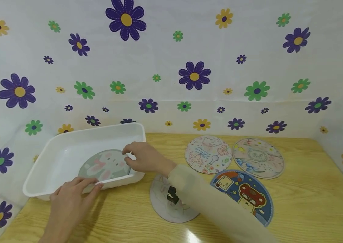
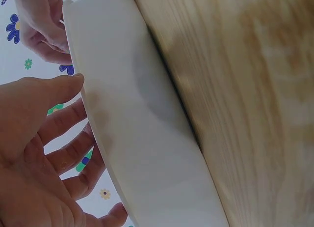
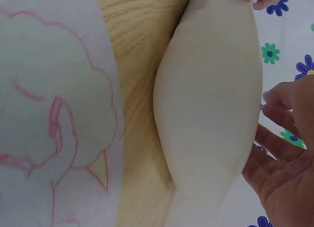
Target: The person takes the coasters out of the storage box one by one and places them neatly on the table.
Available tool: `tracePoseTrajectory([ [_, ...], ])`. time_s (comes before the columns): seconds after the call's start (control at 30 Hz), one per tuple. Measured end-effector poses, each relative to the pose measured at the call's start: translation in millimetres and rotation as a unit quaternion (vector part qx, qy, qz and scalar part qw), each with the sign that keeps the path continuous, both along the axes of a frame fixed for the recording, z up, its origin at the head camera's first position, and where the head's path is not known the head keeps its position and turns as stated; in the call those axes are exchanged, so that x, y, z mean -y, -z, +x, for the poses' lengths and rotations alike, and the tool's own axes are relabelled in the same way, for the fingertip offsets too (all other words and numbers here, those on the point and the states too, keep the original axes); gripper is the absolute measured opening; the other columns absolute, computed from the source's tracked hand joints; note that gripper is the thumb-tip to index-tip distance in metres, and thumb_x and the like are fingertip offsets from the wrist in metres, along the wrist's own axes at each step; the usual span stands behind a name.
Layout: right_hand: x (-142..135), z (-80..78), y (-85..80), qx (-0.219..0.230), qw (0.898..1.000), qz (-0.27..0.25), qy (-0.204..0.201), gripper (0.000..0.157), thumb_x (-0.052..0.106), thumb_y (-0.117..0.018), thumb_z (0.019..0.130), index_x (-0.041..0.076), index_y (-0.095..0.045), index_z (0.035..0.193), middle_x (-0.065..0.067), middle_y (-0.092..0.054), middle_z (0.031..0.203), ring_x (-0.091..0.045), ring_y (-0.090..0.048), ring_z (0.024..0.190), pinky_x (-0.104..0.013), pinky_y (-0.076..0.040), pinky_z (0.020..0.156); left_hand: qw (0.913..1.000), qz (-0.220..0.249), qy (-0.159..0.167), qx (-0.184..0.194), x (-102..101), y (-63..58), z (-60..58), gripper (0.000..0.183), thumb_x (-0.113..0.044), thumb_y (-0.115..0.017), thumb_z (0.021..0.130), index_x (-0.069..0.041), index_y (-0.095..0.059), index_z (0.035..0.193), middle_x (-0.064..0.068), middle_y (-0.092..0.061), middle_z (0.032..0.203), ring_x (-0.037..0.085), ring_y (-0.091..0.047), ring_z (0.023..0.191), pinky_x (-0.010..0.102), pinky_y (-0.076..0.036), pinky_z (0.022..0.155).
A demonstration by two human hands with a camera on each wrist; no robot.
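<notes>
A white plastic basin (image 1: 80, 135) stands at the left of the table. Inside it lies a round grey-green mat (image 1: 107, 163) with a pink and white rabbit-like print. My right hand (image 1: 144, 157) reaches over the basin's right end, its bent fingertips at the mat's right edge, thumb and forefinger apart. In the right wrist view no thing shows between those fingers. At the front rim my left hand (image 1: 72, 195) rests with fingers laid over the edge and thumb tip on the rim. In the left wrist view its fingertips pass behind the basin's wall (image 2: 142, 114).
Right of the basin lie several round printed mats: a pale pink one (image 1: 208, 152), a floral one (image 1: 259, 157), a blue cartoon one (image 1: 264, 202) and a pale one (image 1: 162, 206) partly under my right sleeve (image 1: 214, 202). A flower-printed cloth (image 1: 165, 47) hangs behind the wooden table (image 1: 305, 195).
</notes>
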State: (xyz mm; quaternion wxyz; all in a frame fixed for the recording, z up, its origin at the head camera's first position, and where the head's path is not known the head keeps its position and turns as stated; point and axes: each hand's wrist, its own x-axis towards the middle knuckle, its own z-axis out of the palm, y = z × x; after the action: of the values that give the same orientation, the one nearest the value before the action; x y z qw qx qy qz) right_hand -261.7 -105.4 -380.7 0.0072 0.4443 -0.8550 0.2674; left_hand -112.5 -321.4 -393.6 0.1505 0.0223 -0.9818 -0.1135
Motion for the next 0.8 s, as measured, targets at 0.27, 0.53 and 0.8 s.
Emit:
tracePoseTrajectory([
  [0.27,27,4.9,1.6,0.011,0.993,0.102,0.053,0.032,0.025,-0.058,0.103,0.015,-0.066,0.132,-0.003,-0.07,0.124,-0.008,-0.057,0.093,-0.022,-0.05,0.075,0.9999,0.004,0.004,-0.011,1,0.8,0.9,0.034,-0.044,-0.069,0.097,-0.015,-0.077,0.114,0.017,-0.074,0.114,0.051,-0.064,0.105,0.077,-0.041,0.084],
  [0.53,43,7.5,8.5,0.013,0.975,0.194,0.108,0.027,0.032,-0.055,0.103,0.02,-0.066,0.123,0.005,-0.071,0.101,-0.008,-0.057,0.079,-0.025,-0.049,0.066,0.9998,0.011,0.013,-0.006,-1,1.7,0.4,0.032,-0.043,-0.069,0.097,-0.016,-0.077,0.113,0.015,-0.075,0.114,0.049,-0.066,0.104,0.077,-0.041,0.086],
  [0.8,54,11.3,11.3,-0.02,0.958,0.253,0.129,0.018,0.032,-0.055,0.1,0.02,-0.056,0.087,0.006,-0.046,0.067,-0.01,-0.045,0.06,-0.025,-0.038,0.055,0.9991,0.019,0.021,-0.03,0,1.2,1.5,0.028,-0.036,-0.074,0.094,-0.013,-0.078,0.11,0.015,-0.075,0.108,0.049,-0.067,0.1,0.078,-0.04,0.084],
])
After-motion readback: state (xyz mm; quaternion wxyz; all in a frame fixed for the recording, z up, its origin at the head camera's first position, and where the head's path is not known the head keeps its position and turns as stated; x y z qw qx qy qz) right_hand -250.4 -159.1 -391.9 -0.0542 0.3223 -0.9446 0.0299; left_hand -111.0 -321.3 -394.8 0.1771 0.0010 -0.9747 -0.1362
